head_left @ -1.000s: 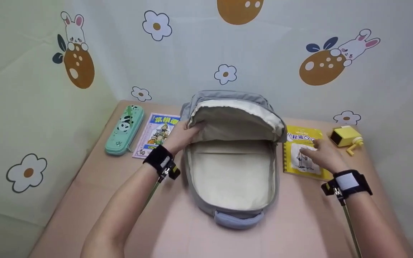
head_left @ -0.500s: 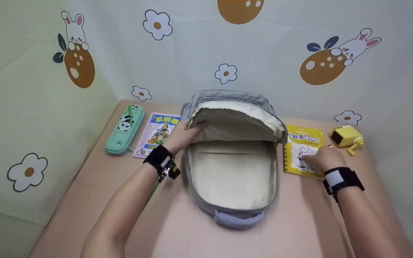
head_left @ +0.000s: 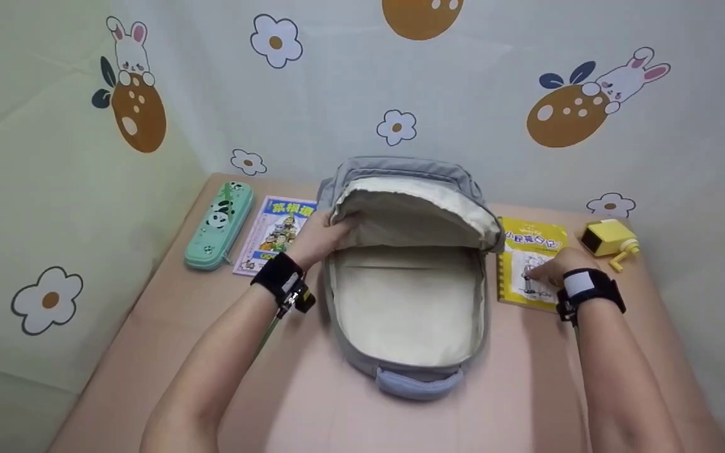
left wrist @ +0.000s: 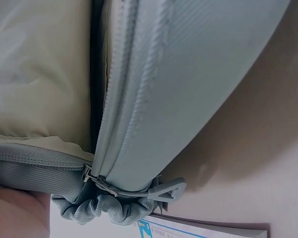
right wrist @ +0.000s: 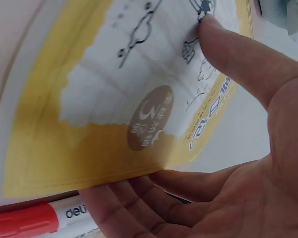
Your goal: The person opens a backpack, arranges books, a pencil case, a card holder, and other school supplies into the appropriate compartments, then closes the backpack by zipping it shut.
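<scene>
A grey backpack (head_left: 410, 308) lies unzipped with its pale lining showing. My left hand (head_left: 321, 242) grips the left edge of its raised front flap (head_left: 410, 220), thumb inside. In the left wrist view the zipper (left wrist: 124, 84) runs down to a grey pull tab (left wrist: 169, 190), and only a bit of that hand shows at the lower left. To the bag's right is a yellow spiral-bound book (head_left: 531, 242). My right hand (head_left: 567, 270) holds it by the right side, thumb on the cover and the other fingers at and under the edge in the right wrist view.
A red-capped marker (right wrist: 30, 219) lies just beyond the book's edge. Right of the book stands a yellow crank pencil sharpener (head_left: 608, 239). Left of the bag lie a comic-style book (head_left: 271, 236) and a green panda pencil case (head_left: 219, 226). A patterned curtain (head_left: 337, 82) backs the table.
My right hand has come down from over the yellow book onto its right side and taken hold of it. The left hand keeps its grip on the flap.
</scene>
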`<state>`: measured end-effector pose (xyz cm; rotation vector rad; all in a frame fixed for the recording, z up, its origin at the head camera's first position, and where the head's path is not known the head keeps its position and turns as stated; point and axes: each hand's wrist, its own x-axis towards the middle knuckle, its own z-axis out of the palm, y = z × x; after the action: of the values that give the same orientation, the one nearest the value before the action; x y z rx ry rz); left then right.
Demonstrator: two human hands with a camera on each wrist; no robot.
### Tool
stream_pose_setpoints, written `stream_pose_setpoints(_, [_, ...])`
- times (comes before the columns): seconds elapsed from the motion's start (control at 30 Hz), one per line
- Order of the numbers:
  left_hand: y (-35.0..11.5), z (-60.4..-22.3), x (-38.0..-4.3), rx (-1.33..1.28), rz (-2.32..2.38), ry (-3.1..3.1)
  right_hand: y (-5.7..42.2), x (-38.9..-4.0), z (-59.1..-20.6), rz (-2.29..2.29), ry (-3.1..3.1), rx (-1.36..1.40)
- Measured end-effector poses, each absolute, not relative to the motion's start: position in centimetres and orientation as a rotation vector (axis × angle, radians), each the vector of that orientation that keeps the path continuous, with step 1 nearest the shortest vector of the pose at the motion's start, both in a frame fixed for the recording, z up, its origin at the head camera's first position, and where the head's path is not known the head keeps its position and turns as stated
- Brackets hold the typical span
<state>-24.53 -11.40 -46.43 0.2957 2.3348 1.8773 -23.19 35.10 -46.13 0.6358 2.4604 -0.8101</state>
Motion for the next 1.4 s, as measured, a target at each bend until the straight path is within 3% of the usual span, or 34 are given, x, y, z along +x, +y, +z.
stream_pose_setpoints(0.4, [-11.2,-46.4,-24.8,0.285,1.835,2.347,34.9,-23.5,-45.0,-0.935,2.311,0.792])
stream_pose_setpoints(0.73, [-11.3,-46.3,-24.9,0.307,1.838,2.364,34.8,-23.5,-44.3,-0.929,2.316,0.763])
stream_pose_setpoints(1.4, [-11.4,-46.2,-24.6,0.313,1.831,2.361,36.6,-24.7,-47.0,-0.968,2.306,0.739])
